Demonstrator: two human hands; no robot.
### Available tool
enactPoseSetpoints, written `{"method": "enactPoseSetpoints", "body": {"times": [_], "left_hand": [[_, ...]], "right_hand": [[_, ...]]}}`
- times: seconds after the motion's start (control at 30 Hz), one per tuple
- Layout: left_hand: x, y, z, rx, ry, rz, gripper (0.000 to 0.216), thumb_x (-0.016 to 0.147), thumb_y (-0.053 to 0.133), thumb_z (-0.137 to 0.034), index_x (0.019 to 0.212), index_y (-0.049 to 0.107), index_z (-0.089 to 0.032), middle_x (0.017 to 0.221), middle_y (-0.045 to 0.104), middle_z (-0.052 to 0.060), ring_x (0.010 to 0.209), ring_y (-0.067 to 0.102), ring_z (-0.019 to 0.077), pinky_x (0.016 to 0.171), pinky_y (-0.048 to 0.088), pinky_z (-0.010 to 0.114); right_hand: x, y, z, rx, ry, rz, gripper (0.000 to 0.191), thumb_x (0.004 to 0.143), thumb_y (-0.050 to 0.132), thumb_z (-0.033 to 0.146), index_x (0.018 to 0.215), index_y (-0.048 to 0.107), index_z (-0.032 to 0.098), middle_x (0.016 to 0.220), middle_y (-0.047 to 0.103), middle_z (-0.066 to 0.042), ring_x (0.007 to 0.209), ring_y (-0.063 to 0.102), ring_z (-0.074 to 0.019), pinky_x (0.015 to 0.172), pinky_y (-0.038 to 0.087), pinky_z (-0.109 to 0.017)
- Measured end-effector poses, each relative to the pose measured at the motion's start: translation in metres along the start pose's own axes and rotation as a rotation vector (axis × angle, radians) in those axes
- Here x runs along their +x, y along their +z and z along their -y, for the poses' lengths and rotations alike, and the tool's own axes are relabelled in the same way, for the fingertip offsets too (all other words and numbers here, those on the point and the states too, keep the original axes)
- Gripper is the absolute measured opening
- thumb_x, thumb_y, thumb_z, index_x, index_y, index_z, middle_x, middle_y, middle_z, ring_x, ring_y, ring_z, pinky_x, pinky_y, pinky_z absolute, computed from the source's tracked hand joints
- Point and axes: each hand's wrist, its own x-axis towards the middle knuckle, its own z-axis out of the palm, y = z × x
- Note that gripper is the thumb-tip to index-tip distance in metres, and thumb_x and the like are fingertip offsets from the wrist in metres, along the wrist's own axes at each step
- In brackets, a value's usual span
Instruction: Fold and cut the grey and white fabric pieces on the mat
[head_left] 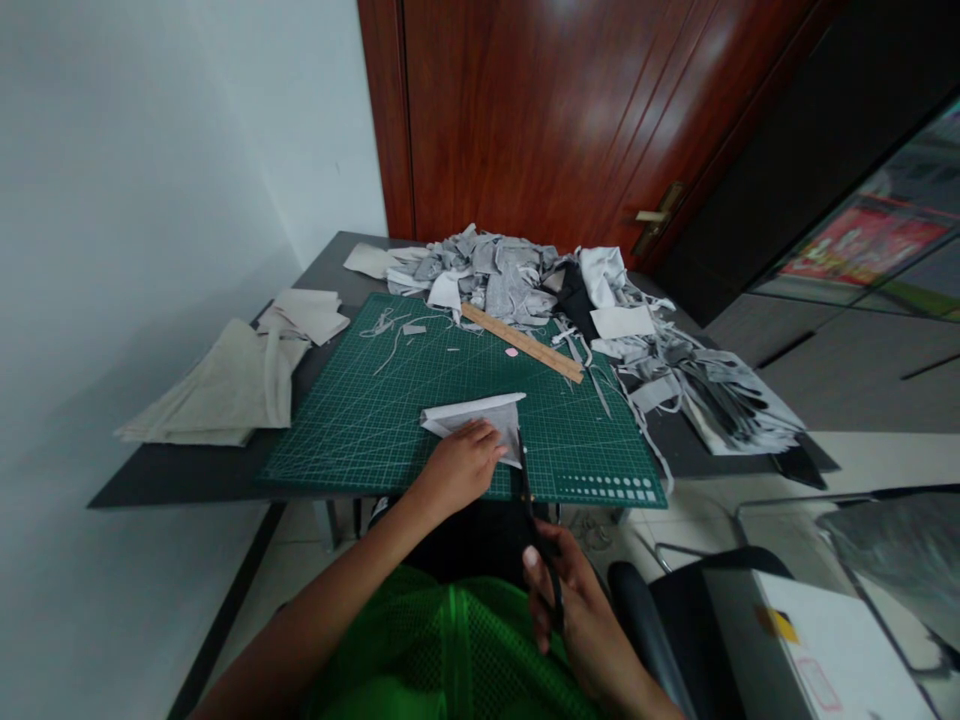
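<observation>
A folded light-grey fabric piece (pixel 500 418) with a white edge strip lies on the green cutting mat (pixel 352 400), near its front edge. My left hand (pixel 466 458) is over the cloth, fingers closed and bearing down on it. In my right hand (pixel 574 590) is a pair of black-handled scissors (pixel 527 490), with fingers and thumb around the handles. The blades point away from me and lie along the cloth's right edge. Whether cloth is between the blades I cannot tell.
A wooden ruler (pixel 523 342) and thread scraps lie across the mat. Behind it is a heap of grey fabric scraps (pixel 495 270). Cream cloth (pixel 225 390) is stacked at left, folded grey cloth (pixel 739 400) at right. A white box (pixel 832 640) stands at lower right.
</observation>
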Motion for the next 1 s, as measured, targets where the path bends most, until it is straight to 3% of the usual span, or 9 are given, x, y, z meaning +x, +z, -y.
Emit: {"method": "enactPoseSetpoints", "body": {"times": [0.5, 1.0], "left_hand": [[0.0, -0.001, -0.001, 0.035, 0.005, 0.018, 0.018, 0.101, 0.049, -0.019, 0.102, 0.067, -0.014, 0.112, 0.073, 0.013, 0.112, 0.068, 0.0254, 0.106, 0.053, 0.042], [0.0, -0.001, -0.005, 0.105, 0.026, 0.081, 0.015, 0.098, 0.057, -0.021, 0.101, 0.07, -0.016, 0.111, 0.071, 0.011, 0.113, 0.066, 0.0266, 0.106, 0.052, 0.044]], "right_hand": [[-0.001, -0.005, -0.012, -0.048, -0.049, 0.018, 0.069, 0.082, 0.074, 0.066, 0.129, 0.048, 0.022, 0.061, 0.048, 0.011, 0.043, 0.043, -0.0074, 0.036, 0.039, -0.018], [0.002, -0.002, -0.008, -0.024, -0.014, 0.012, 0.072, 0.078, 0.075, 0.07, 0.124, 0.049, 0.021, 0.054, 0.045, 0.014, 0.036, 0.037, -0.0059, 0.032, 0.035, -0.016]]}}
